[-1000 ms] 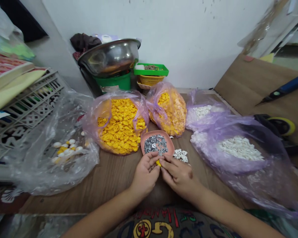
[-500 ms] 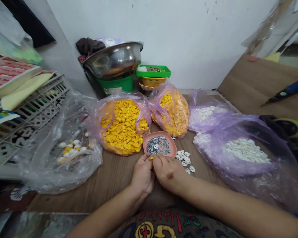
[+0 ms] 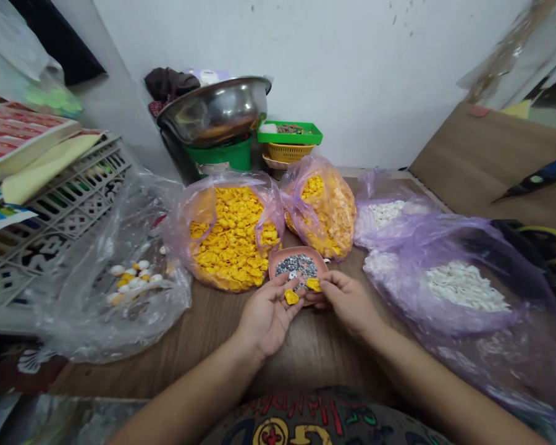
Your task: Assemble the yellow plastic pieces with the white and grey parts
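My left hand (image 3: pixel 269 314) is turned palm up, with a small round yellow plastic piece (image 3: pixel 291 297) held at its fingers. In the thumb and fingertips of my right hand (image 3: pixel 349 303) is another yellow plastic piece (image 3: pixel 314 284). The hands are apart, over the near edge of a pink dish (image 3: pixel 322 264). Small grey metallic parts (image 3: pixel 299 266) lie in the dish, along with a white piece (image 3: pixel 293 274). Behind it stands an open bag of yellow pieces (image 3: pixel 234 238).
A second bag of yellow pieces (image 3: pixel 331 213) stands behind the dish. Purple bags (image 3: pixel 412 247) of white pieces (image 3: pixel 466 285) lie to the right. A clear bag (image 3: pixel 88 315) with white and yellow parts is left. A steel bowl (image 3: pixel 217 111) and green tray (image 3: pixel 312 133) stand at the back.
My hands were together at the dish's near edge and have moved apart. Both yellow pieces now show. My right hand now covers the spot where loose white pieces showed on the table.
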Available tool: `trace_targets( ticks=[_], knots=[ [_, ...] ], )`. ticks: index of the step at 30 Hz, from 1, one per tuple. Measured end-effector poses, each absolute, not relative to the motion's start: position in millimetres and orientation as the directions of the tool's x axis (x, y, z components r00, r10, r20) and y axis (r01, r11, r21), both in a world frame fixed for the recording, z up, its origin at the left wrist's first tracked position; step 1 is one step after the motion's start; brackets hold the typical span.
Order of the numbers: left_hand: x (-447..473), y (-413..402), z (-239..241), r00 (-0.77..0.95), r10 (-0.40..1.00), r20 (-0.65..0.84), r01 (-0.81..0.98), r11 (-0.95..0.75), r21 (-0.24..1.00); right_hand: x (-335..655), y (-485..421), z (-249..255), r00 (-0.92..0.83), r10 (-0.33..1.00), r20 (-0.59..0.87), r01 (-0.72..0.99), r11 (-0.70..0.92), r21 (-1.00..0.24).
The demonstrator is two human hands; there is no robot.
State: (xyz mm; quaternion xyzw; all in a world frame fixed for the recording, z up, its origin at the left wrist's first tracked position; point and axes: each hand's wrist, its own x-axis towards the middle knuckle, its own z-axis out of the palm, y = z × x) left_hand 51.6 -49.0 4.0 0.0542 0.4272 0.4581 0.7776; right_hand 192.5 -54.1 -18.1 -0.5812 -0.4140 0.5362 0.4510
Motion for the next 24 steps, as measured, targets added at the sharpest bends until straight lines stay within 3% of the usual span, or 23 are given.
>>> trace_targets(
  ticks=[2,5,11,24],
  knots=[
    [51.4,-47.7,8.4,0.226,0.754,-0.617,-0.654,0.587,0.477,199.0,-55.0,-15.5,0.005,0.912,-0.409,-0.345,-0.383,-0.857],
    [51.6,-46.3,13.8,0.280,0.745,-0.606,-0.630,0.619,0.469,205.7,-55.9,-10.7,-0.117,0.869,-0.482,-0.573,-0.455,-0.681],
    [51.1,-43.5,16.1,0.342,0.720,-0.604,-0.576,0.668,0.471,204.1,-60.2,-5.5,-0.113,0.878,-0.465,-0.602,-0.433,-0.671],
    [58.5,-33.7,15.9,0.303,0.744,-0.596,-0.562,0.645,0.519,200.7,-62.2,-10.9,-0.068,0.898,-0.435,-0.662,-0.366,-0.654]
  ],
)
